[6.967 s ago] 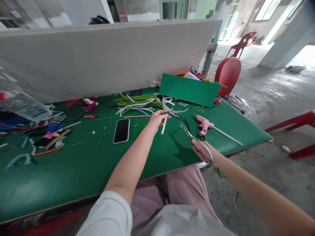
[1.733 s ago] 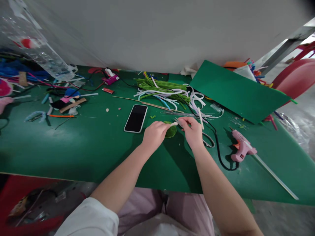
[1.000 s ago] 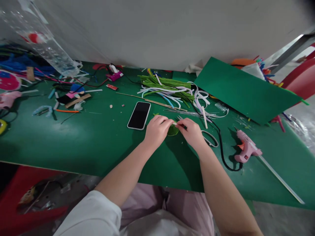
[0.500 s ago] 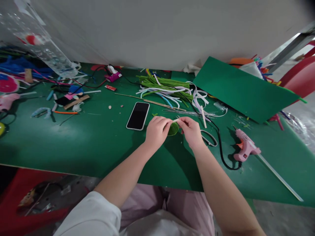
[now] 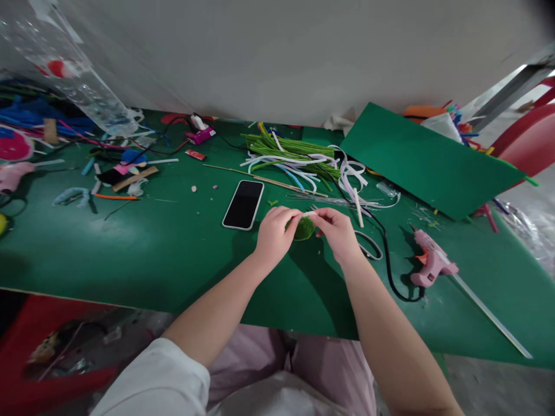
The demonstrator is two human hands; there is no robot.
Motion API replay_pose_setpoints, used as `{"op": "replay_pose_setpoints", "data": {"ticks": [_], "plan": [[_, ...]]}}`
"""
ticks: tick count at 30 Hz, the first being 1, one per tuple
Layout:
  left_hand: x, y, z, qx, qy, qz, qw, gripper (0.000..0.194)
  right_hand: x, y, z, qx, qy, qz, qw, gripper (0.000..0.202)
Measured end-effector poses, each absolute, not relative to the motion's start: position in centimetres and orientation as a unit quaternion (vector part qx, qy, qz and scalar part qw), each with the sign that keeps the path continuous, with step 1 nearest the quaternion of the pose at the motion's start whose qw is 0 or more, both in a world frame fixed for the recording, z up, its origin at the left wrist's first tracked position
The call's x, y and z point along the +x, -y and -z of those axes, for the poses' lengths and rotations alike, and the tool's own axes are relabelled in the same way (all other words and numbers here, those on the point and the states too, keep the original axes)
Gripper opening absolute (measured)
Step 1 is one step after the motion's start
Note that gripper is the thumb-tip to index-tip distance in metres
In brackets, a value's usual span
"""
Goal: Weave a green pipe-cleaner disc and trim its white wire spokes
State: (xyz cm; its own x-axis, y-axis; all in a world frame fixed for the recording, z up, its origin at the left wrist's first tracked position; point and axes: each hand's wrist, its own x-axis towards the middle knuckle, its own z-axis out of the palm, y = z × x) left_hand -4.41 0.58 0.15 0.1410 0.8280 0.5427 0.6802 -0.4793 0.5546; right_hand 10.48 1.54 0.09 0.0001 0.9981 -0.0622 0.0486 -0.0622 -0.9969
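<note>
A small round green fuzzy piece (image 5: 304, 229) with a white strip (image 5: 309, 214) along its top edge is between my hands. My left hand (image 5: 277, 231) pinches the left end of the white strip, beside the green piece. At the right end, the fingers of my right hand (image 5: 336, 231) pinch the same strip. Scissors (image 5: 368, 245) lie partly beneath my right hand, with a loop handle showing. A small green scrap (image 5: 273, 203) rests just beyond my left hand.
A phone (image 5: 243, 205) lies left of my hands. Green and white pipe cleaners (image 5: 295, 153) are heaped behind them. A pink glue gun (image 5: 432, 257) with its cord is at the right, near a green sheet (image 5: 433, 159). A plastic bottle (image 5: 87, 86) leans at the left.
My right hand has shifted very slightly, and more of the white strip shows between my fingertips. Both hands keep their pinch.
</note>
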Motion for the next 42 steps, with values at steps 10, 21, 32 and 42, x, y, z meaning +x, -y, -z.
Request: {"op": "replay_pose_setpoints", "data": {"ticks": [10,21,32,42], "plan": [[-3.8,-0.3,-0.1,0.736,-0.513,-0.433,0.083,0.015,9.7,-1.2,0.0,-0.509,0.464,-0.491,0.534,0.016],[-5.1,-1.0,-0.1,0.724,-0.616,-0.307,-0.033,0.054,10.2,-1.2,-0.5,-0.493,0.384,-0.481,0.615,0.022],[-8.1,-2.8,1.3,0.669,-0.728,-0.148,-0.029,0.059,10.4,-1.3,-0.1,-0.492,0.397,-0.468,0.616,0.021],[-7.9,-2.7,1.4,0.671,-0.721,-0.164,-0.054,0.058,10.3,-1.3,-0.3,-0.502,0.402,-0.473,0.602,0.024]]}}
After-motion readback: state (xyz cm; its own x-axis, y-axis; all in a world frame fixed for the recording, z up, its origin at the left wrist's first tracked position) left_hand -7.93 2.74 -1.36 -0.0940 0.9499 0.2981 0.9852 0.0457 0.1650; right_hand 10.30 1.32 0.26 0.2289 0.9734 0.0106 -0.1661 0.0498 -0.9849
